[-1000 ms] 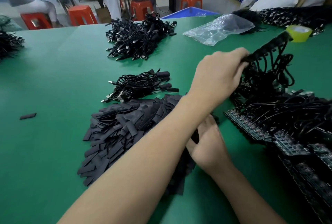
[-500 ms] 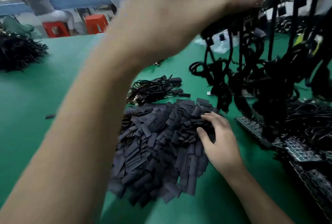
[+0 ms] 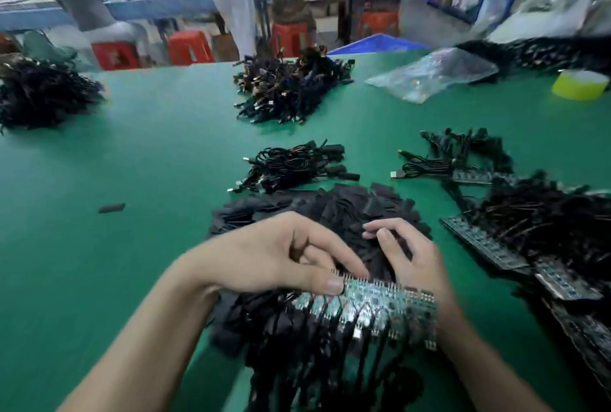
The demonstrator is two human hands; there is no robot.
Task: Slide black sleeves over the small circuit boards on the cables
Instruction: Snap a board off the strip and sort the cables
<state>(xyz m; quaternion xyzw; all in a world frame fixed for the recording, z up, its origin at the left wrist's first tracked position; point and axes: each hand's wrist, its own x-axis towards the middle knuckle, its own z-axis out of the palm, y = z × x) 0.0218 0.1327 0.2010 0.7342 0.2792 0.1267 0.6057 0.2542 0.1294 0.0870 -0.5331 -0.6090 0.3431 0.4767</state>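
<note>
The left hand is pinching the left end of a strip of circuit boards between thumb and forefinger, so the strip is stretching rightwards from the grip and lying across the right wrist. The boards are flat, green and joined side by side, with small metal pins showing along the far edge. Thin black cables are hanging from their near edge in a tangle. The right hand is hovering with curled fingers over the pile of black sleeves, flat matte rectangles heaped on the smooth green table; whether it is pinching one I cannot tell
</note>
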